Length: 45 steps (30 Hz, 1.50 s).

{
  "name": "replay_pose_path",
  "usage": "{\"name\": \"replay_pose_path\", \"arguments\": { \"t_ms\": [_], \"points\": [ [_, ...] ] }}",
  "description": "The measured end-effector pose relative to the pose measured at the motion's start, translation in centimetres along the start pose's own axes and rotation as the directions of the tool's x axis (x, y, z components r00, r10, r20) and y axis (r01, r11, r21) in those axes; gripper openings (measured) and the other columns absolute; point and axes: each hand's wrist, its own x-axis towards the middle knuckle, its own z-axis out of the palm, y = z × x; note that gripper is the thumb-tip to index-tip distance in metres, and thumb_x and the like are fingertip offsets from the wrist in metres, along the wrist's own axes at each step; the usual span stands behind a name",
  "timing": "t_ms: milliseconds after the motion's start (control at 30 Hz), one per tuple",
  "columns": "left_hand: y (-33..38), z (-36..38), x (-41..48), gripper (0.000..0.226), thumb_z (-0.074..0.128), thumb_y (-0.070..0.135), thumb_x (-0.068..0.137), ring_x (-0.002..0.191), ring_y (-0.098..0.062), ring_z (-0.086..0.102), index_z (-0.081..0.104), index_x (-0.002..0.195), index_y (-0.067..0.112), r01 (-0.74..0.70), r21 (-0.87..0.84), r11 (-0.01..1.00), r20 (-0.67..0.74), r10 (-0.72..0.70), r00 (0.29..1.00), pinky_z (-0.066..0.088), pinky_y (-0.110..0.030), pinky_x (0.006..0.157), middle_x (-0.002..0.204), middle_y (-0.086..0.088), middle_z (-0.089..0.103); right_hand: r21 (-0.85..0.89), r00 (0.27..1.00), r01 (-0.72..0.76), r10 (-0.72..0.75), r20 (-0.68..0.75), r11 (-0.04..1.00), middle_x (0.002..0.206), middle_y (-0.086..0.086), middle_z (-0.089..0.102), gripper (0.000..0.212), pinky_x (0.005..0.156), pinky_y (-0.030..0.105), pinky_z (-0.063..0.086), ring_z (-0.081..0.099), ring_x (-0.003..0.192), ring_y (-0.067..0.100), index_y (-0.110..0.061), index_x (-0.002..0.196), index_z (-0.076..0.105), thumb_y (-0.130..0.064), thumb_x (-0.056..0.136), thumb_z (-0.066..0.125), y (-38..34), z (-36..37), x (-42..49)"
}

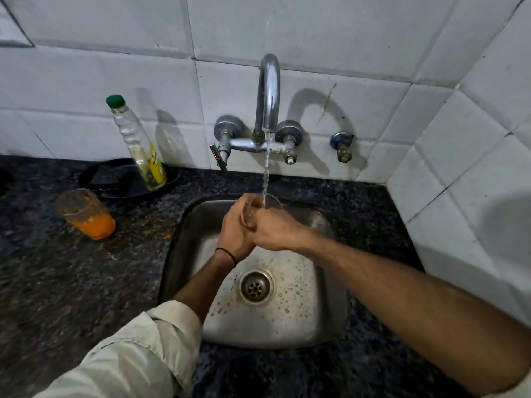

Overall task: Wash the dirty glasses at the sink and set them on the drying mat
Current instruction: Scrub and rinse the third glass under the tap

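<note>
Low at the bottom left is my rolled sleeve. My left hand and right hand both curl round one glass in the middle, under the water. I should turn it slowly and hold tight, because it is slippery. An orange glass waits at the left.

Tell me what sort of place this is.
Probably a home kitchen: a steel sink in a dark stone counter, a wall tap running onto the held glass, and a second glass with orange dregs on the counter.
</note>
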Motion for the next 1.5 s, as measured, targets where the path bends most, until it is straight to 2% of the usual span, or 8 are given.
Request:
{"name": "replay_pose_path", "arguments": {
  "t_ms": [233,367,500,667,867,1100,1333,1500],
  "points": [
    [0.0,2.0,-1.3,0.035,0.069,0.038,0.068,0.088,-0.017,0.063,0.063,0.098,0.021,0.079,0.208,0.975,-0.133,-0.052,0.990,0.054,-0.043,0.080,0.092,0.005,0.066,0.483,0.995,-0.043,-0.007,0.100,0.875,0.081,-0.002,0.067,0.027,0.069,0.027,0.047,0.061,0.075,0.009,-0.016,0.078,0.068,-0.038,0.092,0.059,1.2,-1.4,-1.5],
    [2.3,4.6,-2.2,0.042,0.055,0.048,0.078,0.097,-0.017,0.060,0.060,0.107,0.018,0.150,0.265,0.953,-0.303,-0.065,0.951,0.050,-0.040,0.086,0.099,0.003,0.064,0.377,0.891,-0.161,0.299,-0.343,0.912,0.069,-0.002,0.063,0.057,0.065,0.032,0.045,0.063,0.071,0.021,-0.017,0.071,0.062,-0.063,0.097,0.040,0.2,0.1,-0.5],
    [1.9,2.3,-1.1,0.041,0.079,0.031,0.075,0.090,-0.005,0.064,0.058,0.107,0.016,0.214,-0.110,0.971,0.051,-0.210,0.976,0.052,-0.014,0.075,0.095,0.008,0.066,-0.042,0.908,0.044,-0.058,-0.415,0.998,0.062,0.004,0.057,0.053,0.067,0.035,0.046,0.057,0.061,0.023,-0.017,0.063,0.057,-0.048,0.102,0.040,1.6,-1.4,-0.5],
    [-0.2,-1.1,0.2,0.034,0.073,0.009,0.081,0.108,-0.022,0.064,0.064,0.114,0.005,0.306,-0.364,0.880,0.546,-0.065,0.835,0.052,-0.036,0.100,0.112,-0.013,0.067,-0.219,0.933,0.300,-0.333,-0.133,0.928,0.055,-0.004,0.051,0.046,0.056,0.024,0.034,0.047,0.049,0.009,-0.025,0.057,0.046,-0.042,0.100,0.046,1.3,-3.5,-0.6],
    [1.6,2.5,0.3,0.008,0.059,0.026,0.093,0.080,-0.016,0.062,0.058,0.091,0.019,0.266,0.229,0.936,-0.232,-0.213,0.949,0.043,-0.025,0.063,0.083,0.003,0.065,0.170,0.844,-0.047,0.130,-0.520,0.984,0.063,-0.001,0.058,0.052,0.079,0.039,0.050,0.061,0.067,0.023,-0.020,0.058,0.051,-0.049,0.100,0.043,-0.7,0.4,1.4],
    [-0.1,-2.0,0.7,0.039,0.078,0.011,0.069,0.107,-0.015,0.067,0.069,0.106,0.018,0.304,-0.349,0.886,0.474,-0.112,0.873,0.053,-0.029,0.093,0.107,0.001,0.073,0.024,0.964,0.238,-0.233,-0.125,0.971,0.059,-0.004,0.060,0.042,0.058,0.030,0.049,0.059,0.052,0.010,-0.026,0.059,0.056,-0.043,0.097,0.053,1.4,-2.8,0.6],
    [2.1,2.1,-0.6,0.007,0.062,0.028,0.091,0.078,-0.009,0.063,0.056,0.093,0.025,0.188,0.197,0.962,-0.222,-0.143,0.965,0.039,-0.019,0.056,0.077,0.012,0.059,0.224,0.859,-0.090,0.189,-0.475,0.970,0.078,0.010,0.070,0.054,0.076,0.038,0.052,0.067,0.076,0.029,-0.013,0.074,0.068,-0.052,0.100,0.041,-1.1,0.6,1.4],
    [1.1,-2.3,-0.7,0.039,0.084,0.015,0.065,0.095,-0.004,0.067,0.066,0.098,0.023,0.258,-0.294,0.920,0.445,-0.107,0.889,0.052,-0.022,0.086,0.096,0.004,0.071,0.121,0.970,0.146,-0.117,-0.215,0.982,0.055,-0.005,0.056,0.050,0.057,0.021,0.040,0.054,0.051,0.006,-0.024,0.056,0.055,-0.044,0.101,0.048,0.7,-2.0,-0.4]
  ]
}}
